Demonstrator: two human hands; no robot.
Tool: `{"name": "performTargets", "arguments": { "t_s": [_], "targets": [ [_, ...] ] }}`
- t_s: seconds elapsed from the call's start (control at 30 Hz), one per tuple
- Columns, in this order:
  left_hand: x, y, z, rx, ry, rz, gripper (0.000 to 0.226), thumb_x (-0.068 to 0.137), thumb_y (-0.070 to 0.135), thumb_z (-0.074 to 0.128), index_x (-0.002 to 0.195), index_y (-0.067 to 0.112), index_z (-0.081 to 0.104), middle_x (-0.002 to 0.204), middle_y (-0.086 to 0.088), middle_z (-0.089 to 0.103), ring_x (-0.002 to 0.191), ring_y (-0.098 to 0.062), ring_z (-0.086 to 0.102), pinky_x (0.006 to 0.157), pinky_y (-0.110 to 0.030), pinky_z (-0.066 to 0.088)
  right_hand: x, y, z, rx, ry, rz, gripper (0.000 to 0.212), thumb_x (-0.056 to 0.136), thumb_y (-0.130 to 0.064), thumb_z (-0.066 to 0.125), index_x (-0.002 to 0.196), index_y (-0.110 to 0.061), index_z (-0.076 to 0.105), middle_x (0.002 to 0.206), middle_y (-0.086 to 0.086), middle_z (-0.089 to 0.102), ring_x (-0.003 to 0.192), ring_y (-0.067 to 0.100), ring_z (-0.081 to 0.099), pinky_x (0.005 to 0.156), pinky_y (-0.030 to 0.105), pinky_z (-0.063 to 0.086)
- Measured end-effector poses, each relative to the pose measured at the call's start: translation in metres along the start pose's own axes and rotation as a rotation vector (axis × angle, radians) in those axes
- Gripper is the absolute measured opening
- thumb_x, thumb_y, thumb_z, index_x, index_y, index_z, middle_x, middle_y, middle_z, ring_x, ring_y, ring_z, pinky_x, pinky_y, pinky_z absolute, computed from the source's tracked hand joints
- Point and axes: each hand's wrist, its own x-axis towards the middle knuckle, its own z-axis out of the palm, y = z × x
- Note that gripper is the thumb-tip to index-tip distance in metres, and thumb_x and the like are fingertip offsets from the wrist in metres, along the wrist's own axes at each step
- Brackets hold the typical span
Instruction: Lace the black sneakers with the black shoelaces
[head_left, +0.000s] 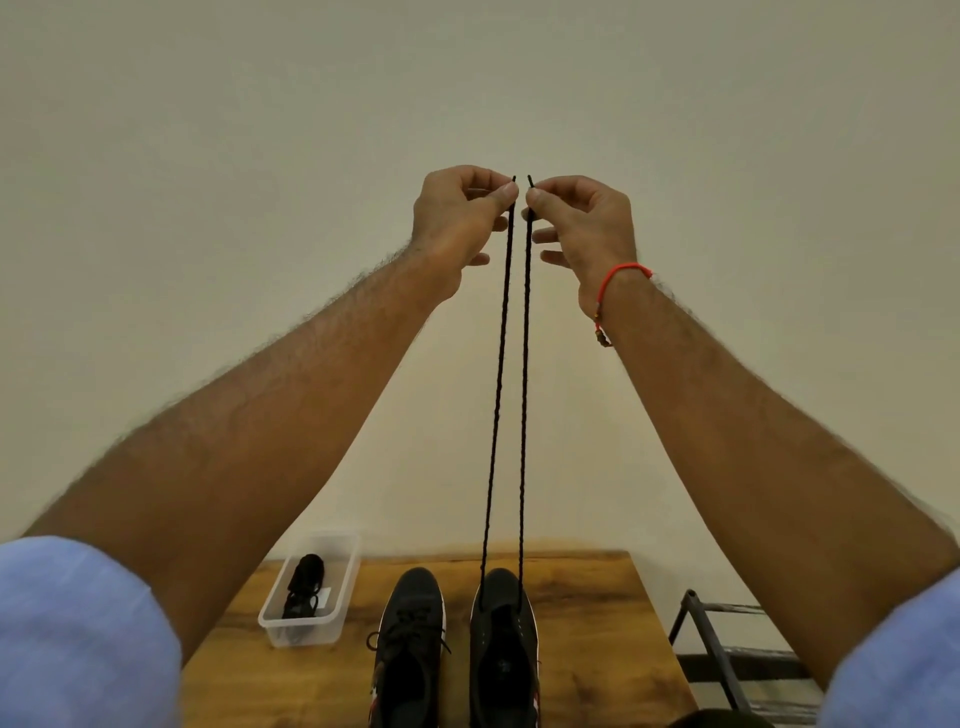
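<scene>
Two black sneakers stand side by side on the wooden table (597, 649), toes pointing away from me. The left sneaker (410, 639) is laced. The right sneaker (503, 644) has a black shoelace (523, 389) threaded through its front eyelets, and both strands rise straight up, taut and even. My left hand (457, 221) pinches the tip of the left strand between thumb and forefinger. My right hand (584, 223) pinches the tip of the right strand the same way. Both hands are held high in front of the wall, almost touching each other.
A clear plastic box (270, 618) with a bundle of black laces inside sits on the table's left part. A dark metal rack (727, 660) stands to the right of the table. A plain pale wall fills the background.
</scene>
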Motion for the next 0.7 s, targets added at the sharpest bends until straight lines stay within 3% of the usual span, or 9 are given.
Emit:
{"name": "performTargets", "arguments": {
  "t_s": [0.27,0.43,0.7],
  "targets": [
    [-0.001,0.009,0.000,0.062,0.003,-0.019,0.006,0.095,0.030,0.071,0.098,0.026,0.073,0.096,0.011,0.074,0.091,-0.006,0.071,0.078,-0.046,0.062,0.003,-0.005,-0.001,-0.048,0.003,-0.034,0.009,0.089,-0.030,0.071,0.095,-0.025,0.072,0.085,-0.008,0.077,0.084,0.014,0.072,0.078,0.033,0.060],
    [-0.001,0.014,0.001,0.050,-0.004,-0.036,0.007,0.093,0.033,0.073,0.098,0.028,0.073,0.104,0.010,0.072,0.097,-0.009,0.068,0.079,-0.048,0.061,0.008,-0.008,0.000,-0.065,0.025,-0.039,0.006,0.086,-0.032,0.075,0.090,-0.027,0.073,0.096,-0.005,0.074,0.091,0.013,0.068,0.082,0.031,0.056],
    [0.001,0.019,-0.001,0.046,0.015,-0.051,0.005,0.094,0.034,0.072,0.097,0.030,0.073,0.107,0.009,0.070,0.105,-0.012,0.065,0.080,-0.047,0.060,0.009,-0.013,0.002,-0.068,0.010,-0.041,0.007,0.086,-0.031,0.075,0.091,-0.026,0.074,0.099,-0.002,0.073,0.083,0.006,0.060,0.072,0.023,0.046]
  ]
}}
